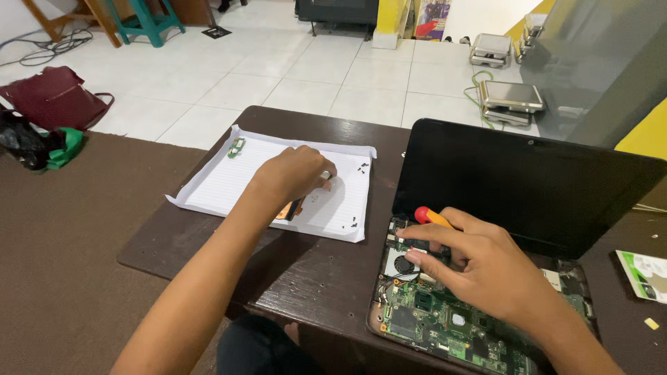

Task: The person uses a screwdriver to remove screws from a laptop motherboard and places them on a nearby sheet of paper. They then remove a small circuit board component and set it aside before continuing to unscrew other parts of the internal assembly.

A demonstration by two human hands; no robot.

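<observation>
Your right hand [486, 267] rests on the opened laptop [479, 305], its grip closed around a screwdriver [432, 217] with a red and orange handle, the fingers reaching down toward the small round fan [401, 264] at the near left corner of the bare green circuit board [445, 326]. The laptop's dark screen [521, 184] stands tilted up just behind that hand, so there is little room on the far side, and the laptop's left edge sits just beside the paper. Your left hand [295, 173] lies on the white lined paper [222, 182], fingers curled with the tips pinched close together near a small silver piece [325, 175] (whether it is actually gripped you cannot tell from here). Tiny dark screws [363, 167] lie scattered along the paper's right side, more near its front right corner, and a small green part [237, 147] sits by the far left edge. An orange and black piece [290, 208] peeks out under your wrist. The paper's middle and left stay bare. The dark bench [306, 278] has open wood in front of the paper, running to its near edge.
</observation>
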